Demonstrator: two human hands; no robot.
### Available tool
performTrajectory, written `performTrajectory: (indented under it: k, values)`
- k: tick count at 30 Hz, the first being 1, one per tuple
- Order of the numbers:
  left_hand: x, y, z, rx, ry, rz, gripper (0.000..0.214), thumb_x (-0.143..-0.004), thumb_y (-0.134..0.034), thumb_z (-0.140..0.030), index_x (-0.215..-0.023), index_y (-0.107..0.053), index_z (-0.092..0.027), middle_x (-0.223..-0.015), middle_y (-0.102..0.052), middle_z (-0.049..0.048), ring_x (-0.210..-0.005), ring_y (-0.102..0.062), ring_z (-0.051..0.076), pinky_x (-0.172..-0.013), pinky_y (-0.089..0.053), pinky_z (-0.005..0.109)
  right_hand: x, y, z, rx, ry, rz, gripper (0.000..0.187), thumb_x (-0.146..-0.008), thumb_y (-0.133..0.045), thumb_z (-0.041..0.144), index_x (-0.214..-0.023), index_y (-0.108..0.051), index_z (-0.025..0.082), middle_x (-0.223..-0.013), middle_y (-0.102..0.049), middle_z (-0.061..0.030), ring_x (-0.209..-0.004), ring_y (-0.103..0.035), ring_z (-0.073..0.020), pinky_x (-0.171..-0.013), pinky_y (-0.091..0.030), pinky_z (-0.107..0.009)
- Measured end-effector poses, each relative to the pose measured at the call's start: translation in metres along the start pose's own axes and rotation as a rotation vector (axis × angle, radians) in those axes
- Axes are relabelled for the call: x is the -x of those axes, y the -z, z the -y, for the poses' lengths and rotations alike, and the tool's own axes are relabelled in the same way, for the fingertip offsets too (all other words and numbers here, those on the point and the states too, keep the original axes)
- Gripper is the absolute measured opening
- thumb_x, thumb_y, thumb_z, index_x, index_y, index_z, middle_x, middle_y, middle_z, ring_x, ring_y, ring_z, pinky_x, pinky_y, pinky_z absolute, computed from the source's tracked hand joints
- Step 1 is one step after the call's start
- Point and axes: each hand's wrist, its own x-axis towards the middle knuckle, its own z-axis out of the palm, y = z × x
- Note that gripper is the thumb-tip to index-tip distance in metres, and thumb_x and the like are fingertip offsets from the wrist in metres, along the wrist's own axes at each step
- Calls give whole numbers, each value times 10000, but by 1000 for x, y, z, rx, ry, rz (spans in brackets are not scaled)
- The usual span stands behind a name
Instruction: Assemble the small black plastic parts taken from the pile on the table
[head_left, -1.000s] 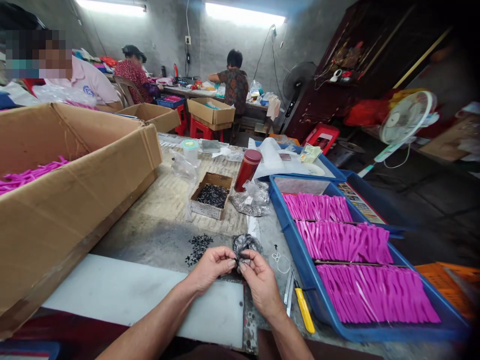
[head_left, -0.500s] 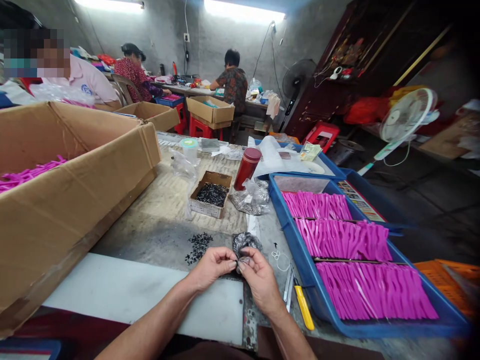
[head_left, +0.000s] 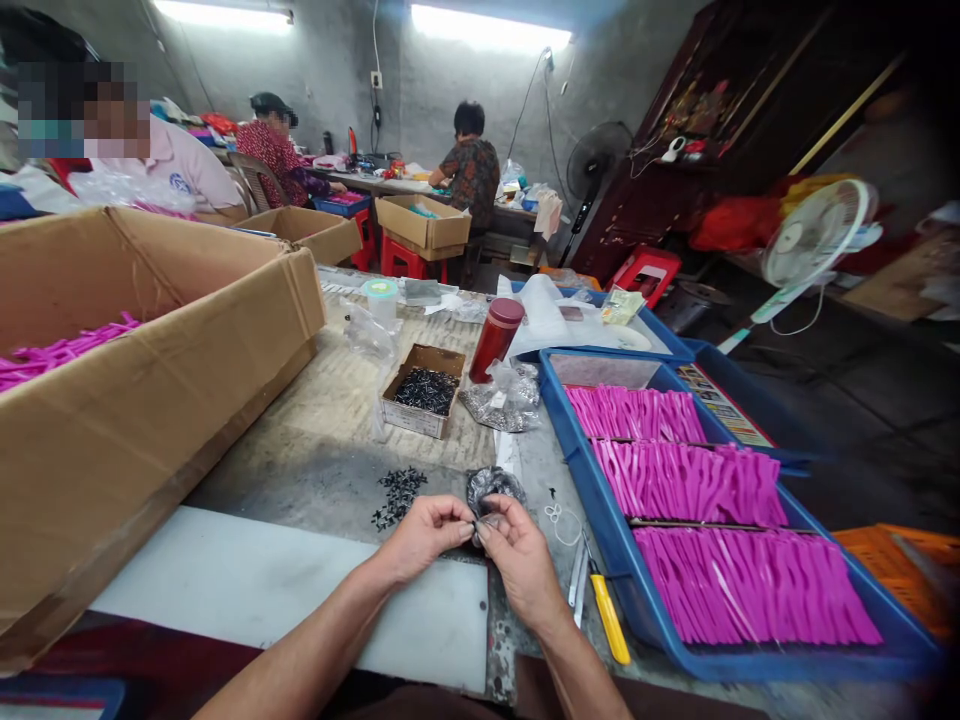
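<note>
Meeting at the lower centre of the frame, the left hand (head_left: 429, 535) and right hand (head_left: 523, 565) each had a grip pressed together, thumb and forefinger pinching a tiny piece (head_left: 480, 522) too small to identify, just in front of a crumpled plastic bag (head_left: 491, 485) on the desk (head_left: 315, 460). Loose black parts (head_left: 397, 493) lay just left of the bag. Right of the hands, a yellow-handled tool (head_left: 610, 622) lay beside a blue tray (head_left: 592, 500) holding rows of pink strips (head_left: 690, 480). A big cardboard box (head_left: 150, 400) filled the left.
</note>
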Motion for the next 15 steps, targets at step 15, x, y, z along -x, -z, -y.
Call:
performTrajectory:
  k: [15]
  values:
    - [2,0,-1,-28,-9,-22,157,-590,-633,-239,-606,-569,-96,-571,-520,-18,-550,-437,73,-550,-331,179,1,-2,2,71,29,-23,254,-622,-560,236,-847,-462,169,-541,-442,69,-506,-422,-85,-505,-340,-201]
